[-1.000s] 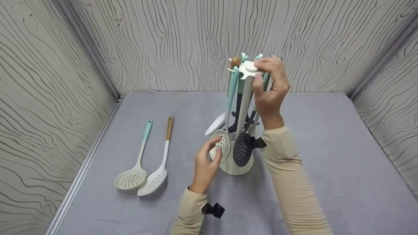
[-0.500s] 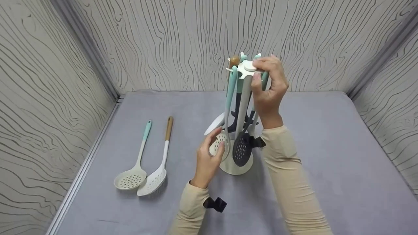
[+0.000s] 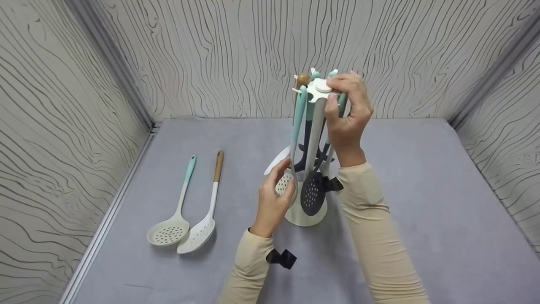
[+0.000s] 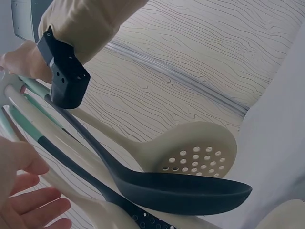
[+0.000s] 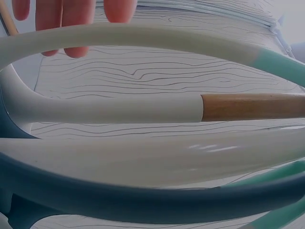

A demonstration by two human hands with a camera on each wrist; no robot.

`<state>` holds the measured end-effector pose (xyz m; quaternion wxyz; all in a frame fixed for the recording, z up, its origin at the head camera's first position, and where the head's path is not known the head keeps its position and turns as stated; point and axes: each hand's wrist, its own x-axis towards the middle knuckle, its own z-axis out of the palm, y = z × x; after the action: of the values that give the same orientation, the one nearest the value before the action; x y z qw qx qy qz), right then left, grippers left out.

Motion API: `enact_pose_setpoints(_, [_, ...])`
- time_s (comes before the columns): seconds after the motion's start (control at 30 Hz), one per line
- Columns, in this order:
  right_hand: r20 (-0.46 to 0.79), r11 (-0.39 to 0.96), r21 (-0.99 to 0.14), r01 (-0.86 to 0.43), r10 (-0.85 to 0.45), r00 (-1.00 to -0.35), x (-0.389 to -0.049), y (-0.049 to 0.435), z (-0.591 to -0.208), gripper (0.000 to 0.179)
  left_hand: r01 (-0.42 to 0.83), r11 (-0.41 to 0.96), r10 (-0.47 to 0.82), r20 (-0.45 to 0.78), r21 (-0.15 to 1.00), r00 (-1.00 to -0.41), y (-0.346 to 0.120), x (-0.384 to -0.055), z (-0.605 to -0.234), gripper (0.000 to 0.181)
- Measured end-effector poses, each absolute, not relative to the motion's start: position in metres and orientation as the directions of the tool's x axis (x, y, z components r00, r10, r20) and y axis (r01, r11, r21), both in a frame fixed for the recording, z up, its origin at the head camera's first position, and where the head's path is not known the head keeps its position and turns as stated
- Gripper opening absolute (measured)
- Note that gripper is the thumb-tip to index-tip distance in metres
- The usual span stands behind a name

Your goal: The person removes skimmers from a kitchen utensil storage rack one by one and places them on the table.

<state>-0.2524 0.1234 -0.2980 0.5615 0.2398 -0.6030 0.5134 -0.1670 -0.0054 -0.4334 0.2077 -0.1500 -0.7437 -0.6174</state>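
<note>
A white rotating utensil rack [image 3: 314, 131] stands on a round base, hung with several kitchen utensils. My right hand [image 3: 352, 114] holds the rack's top, thumb at the hub's edge and fingers on the round knob. At the near left hangs a pale skimmer [image 3: 299, 114] with a mint handle. My left hand [image 3: 272, 207] is beside its perforated head, thumb and fingers spread around its neck. In the right wrist view, left-hand fingers [image 5: 78, 12] show along the skimmer's curved neck, not closed on it. A dark perforated skimmer [image 3: 313, 194] hangs next to it.
On the grey cloth [image 3: 392, 202] at left lie a pale skimmer [image 3: 168, 232] with a mint handle and a white slotted turner [image 3: 202, 234] with a wooden handle, their heads overlapping. Wood-patterned panels [image 3: 236, 55] enclose the back and sides. A dark ladle [image 4: 181, 191] hangs on the rack too.
My left hand has moved up and to the right, from the skimmer's head to its neck. My right hand stays on the rack top, which shifted very slightly left.
</note>
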Motion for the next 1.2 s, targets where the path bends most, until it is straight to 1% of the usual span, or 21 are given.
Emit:
enact_pose_setpoints(0.27, [0.918,0.352,-0.359,-0.864,0.3,-0.26,-0.253,0.123,-0.299,0.027,0.463,0.157,-0.031,0.473,0.872,-0.881,-0.004,-0.174,-0.427,0.044])
enact_pose_setpoints(0.5, [0.924,0.35,-0.345,-0.871,0.288,-0.25,-0.254,0.123,-0.299,0.026,0.491,0.132,-0.034,0.499,0.861,-0.866,-0.002,-0.175,-0.425,0.041])
enact_pose_setpoints(0.77, [0.923,0.355,-0.35,-0.867,0.289,-0.254,-0.253,0.123,-0.298,0.027,0.486,0.123,-0.039,0.493,0.865,-0.869,-0.002,-0.173,-0.424,0.04])
enact_pose_setpoints(0.97, [0.924,0.355,-0.348,-0.868,0.284,-0.254,-0.253,0.123,-0.298,0.027,0.457,0.118,-0.041,0.464,0.881,-0.885,-0.004,-0.168,-0.421,0.04])
enact_pose_setpoints(1.2, [0.922,0.356,-0.357,-0.864,0.282,-0.264,-0.252,0.124,-0.298,0.028,0.47,0.163,-0.042,0.482,0.868,-0.875,-0.003,-0.166,-0.419,0.028])
